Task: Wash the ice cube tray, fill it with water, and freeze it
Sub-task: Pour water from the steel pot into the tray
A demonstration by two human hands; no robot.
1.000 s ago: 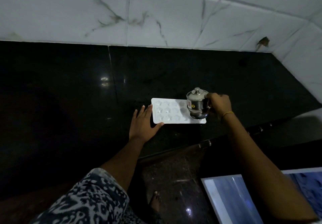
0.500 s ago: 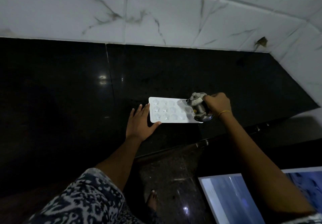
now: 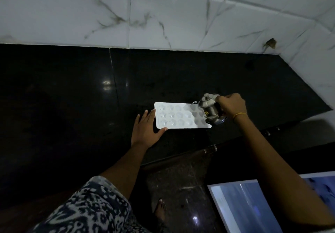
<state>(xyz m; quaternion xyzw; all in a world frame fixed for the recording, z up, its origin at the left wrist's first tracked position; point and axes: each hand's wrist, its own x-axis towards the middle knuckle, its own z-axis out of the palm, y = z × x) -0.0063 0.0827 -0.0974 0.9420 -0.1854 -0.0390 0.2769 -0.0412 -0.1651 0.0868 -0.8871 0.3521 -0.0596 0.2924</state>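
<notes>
A white ice cube tray (image 3: 178, 115) with several star-shaped cells lies flat on the black granite counter (image 3: 72, 96). My left hand (image 3: 146, 128) rests flat on the counter with fingers spread, its fingertips and thumb touching the tray's left end. My right hand (image 3: 231, 105) grips the handle of a small steel lidded jug (image 3: 210, 108). The jug is tilted to the left, its spout over the tray's upper right cells. The tray's right end is partly hidden behind the jug.
A white marble-tiled wall (image 3: 163, 15) rises behind the counter and along its right side. The counter's front edge (image 3: 199, 151) runs diagonally below the tray. A white-framed bluish panel (image 3: 241, 205) stands at the lower right. My bare foot (image 3: 160, 209) is on the dark floor.
The jug has gone from upright over the tray's right end to tilted left with its spout over the cells. My left hand stayed at the tray's left end.
</notes>
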